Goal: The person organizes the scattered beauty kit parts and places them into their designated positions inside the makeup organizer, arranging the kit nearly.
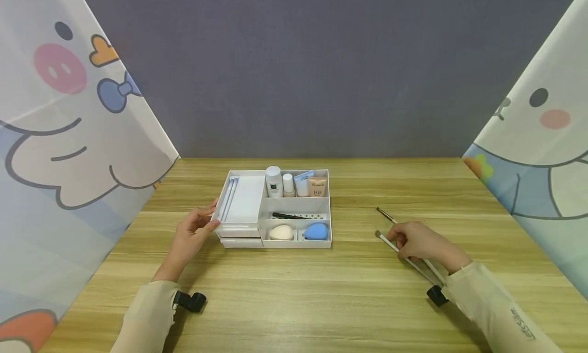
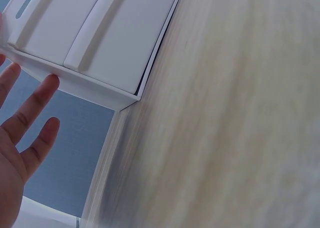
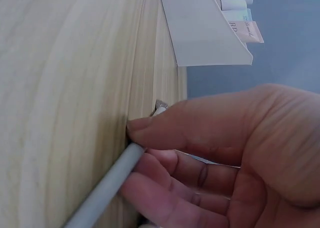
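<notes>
My left hand (image 1: 190, 235) touches the left front corner of a white organizer box (image 1: 239, 230). In the left wrist view its spread fingers (image 2: 32, 105) lie along the box's side. My right hand (image 1: 420, 243) pinches the pale handle of a makeup brush (image 1: 388, 241) between thumb and fingers, low over the wooden table. The right wrist view shows this brush's handle (image 3: 102, 193) running out below the fingers, its bristles partly behind the thumb. A second, thinner brush (image 1: 386, 215) with a dark tip lies beside it, partly hidden under the hand.
The organizer's top holds two brushes (image 1: 228, 197). Its compartments hold a white bottle (image 1: 274, 182), a smaller bottle (image 1: 288, 184), two tubes (image 1: 317, 187), a black pencil (image 1: 289, 216), a cream sponge (image 1: 281, 233) and a blue sponge (image 1: 316, 231). Cartoon-printed panels stand at both sides.
</notes>
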### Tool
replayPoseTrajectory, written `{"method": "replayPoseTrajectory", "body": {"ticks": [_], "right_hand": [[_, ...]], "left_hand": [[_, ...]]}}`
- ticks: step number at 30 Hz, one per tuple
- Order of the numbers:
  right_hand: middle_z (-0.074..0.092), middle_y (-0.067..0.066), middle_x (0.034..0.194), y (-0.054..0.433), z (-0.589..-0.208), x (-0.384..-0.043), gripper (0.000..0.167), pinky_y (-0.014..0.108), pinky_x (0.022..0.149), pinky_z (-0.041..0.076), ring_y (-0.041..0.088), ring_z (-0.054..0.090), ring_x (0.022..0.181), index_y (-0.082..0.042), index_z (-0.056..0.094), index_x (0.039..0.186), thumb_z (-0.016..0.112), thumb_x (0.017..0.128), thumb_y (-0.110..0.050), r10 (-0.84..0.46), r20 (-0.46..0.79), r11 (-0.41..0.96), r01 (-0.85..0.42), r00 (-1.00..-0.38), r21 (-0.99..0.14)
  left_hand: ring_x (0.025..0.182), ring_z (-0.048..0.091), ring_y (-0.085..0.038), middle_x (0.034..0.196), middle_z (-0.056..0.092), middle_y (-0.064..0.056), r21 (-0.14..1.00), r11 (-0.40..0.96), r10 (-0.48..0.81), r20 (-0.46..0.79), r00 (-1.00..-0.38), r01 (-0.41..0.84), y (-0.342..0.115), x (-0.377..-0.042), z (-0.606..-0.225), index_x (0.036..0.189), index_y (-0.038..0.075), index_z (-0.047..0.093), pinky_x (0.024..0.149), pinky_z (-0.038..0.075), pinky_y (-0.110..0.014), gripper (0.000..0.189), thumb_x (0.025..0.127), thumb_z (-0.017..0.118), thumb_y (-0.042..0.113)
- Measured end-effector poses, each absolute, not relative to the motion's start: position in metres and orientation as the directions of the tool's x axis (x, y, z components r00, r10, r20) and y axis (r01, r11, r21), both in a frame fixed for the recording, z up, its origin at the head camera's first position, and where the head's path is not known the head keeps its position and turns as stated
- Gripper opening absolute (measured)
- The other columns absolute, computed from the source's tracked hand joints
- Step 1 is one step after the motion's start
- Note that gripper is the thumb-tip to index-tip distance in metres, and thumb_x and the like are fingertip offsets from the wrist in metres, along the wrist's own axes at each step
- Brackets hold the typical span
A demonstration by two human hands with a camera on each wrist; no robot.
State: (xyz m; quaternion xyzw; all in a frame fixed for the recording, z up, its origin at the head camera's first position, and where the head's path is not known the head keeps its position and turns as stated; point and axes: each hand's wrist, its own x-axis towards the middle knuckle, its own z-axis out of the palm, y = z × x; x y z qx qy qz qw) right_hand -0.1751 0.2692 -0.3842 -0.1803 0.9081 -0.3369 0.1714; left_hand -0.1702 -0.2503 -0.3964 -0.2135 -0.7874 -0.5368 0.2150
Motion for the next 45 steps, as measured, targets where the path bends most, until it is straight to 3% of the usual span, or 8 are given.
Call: {"method": "replayPoseTrajectory", "body": {"ticks": [12,16,21,26,34,42,45], "right_hand": [[0.052,0.004,0.073,0.267,-0.385,-0.176,0.035,0.027,0.044,0.046,0.015,0.05,0.053,0.004,0.061,0.108,0.067,0.074,0.009,-0.399,-0.229,0.734,-0.159,-0.888,-0.66],[0.053,0.004,0.073,0.266,-0.386,-0.177,0.036,0.026,0.043,0.045,0.015,0.05,0.053,0.004,0.061,0.11,0.066,0.075,0.008,-0.409,-0.231,0.721,-0.157,-0.883,-0.674],[0.054,0.004,0.074,0.263,-0.385,-0.179,0.036,0.027,0.044,0.047,0.015,0.051,0.054,0.005,0.06,0.112,0.064,0.076,0.008,-0.468,-0.214,0.672,-0.188,-0.858,-0.717],[0.054,0.006,0.076,0.258,-0.383,-0.185,0.036,0.028,0.045,0.048,0.014,0.05,0.056,0.007,0.058,0.113,0.063,0.077,0.009,-0.512,-0.181,0.594,-0.194,-0.839,-0.78],[0.055,0.01,0.083,0.247,-0.375,-0.191,0.041,0.034,0.049,0.05,0.018,0.052,0.061,0.01,0.054,0.122,0.064,0.082,0.007,-0.511,-0.175,0.54,-0.156,-0.842,-0.827],[0.059,0.015,0.091,0.233,-0.37,-0.195,0.047,0.039,0.055,0.057,0.024,0.061,0.071,0.013,0.051,0.126,0.065,0.082,0.009,-0.502,-0.132,0.465,-0.138,-0.855,-0.875],[0.061,0.019,0.093,0.225,-0.371,-0.198,0.048,0.041,0.058,0.059,0.023,0.065,0.073,0.016,0.049,0.126,0.066,0.081,0.01,-0.494,-0.103,0.409,-0.127,-0.863,-0.904]], "left_hand": [[0.087,0.063,0.005,0.136,0.055,0.006,0.744,0.331,0.114,0.579,-0.807,0.581,-0.245,-0.164,-0.385,0.109,-0.017,0.057,0.074,0.05,-0.012,0.025,0.085,0.06,-0.024],[0.089,0.064,0.004,0.138,0.054,0.002,0.749,0.332,0.114,0.571,-0.813,0.573,-0.245,-0.163,-0.385,0.11,-0.017,0.057,0.075,0.049,-0.011,0.021,0.09,0.061,-0.015],[0.09,0.066,-0.002,0.137,0.053,-0.014,0.75,0.335,0.111,0.569,-0.815,0.57,-0.245,-0.162,-0.386,0.111,-0.016,0.058,0.075,0.05,-0.012,0.025,0.095,0.065,0.002],[0.089,0.064,0.002,0.133,0.049,-0.03,0.748,0.337,0.113,0.57,-0.814,0.571,-0.244,-0.163,-0.385,0.111,-0.017,0.057,0.075,0.05,-0.012,0.021,0.092,0.063,-0.009],[0.088,0.063,0.005,0.138,0.054,-0.012,0.758,0.331,0.104,0.562,-0.82,0.562,-0.244,-0.162,-0.385,0.111,-0.015,0.058,0.075,0.049,-0.012,0.025,0.087,0.06,-0.022],[0.089,0.066,-0.002,0.135,0.051,-0.028,0.748,0.335,0.105,0.575,-0.812,0.573,-0.246,-0.164,-0.387,0.11,-0.015,0.059,0.075,0.05,-0.013,0.022,0.093,0.065,-0.004],[0.09,0.065,0.0,0.135,0.05,-0.028,0.748,0.345,0.1,0.571,-0.815,0.567,-0.25,-0.17,-0.396,0.111,-0.015,0.058,0.075,0.049,-0.012,0.021,0.092,0.064,-0.009]]}}
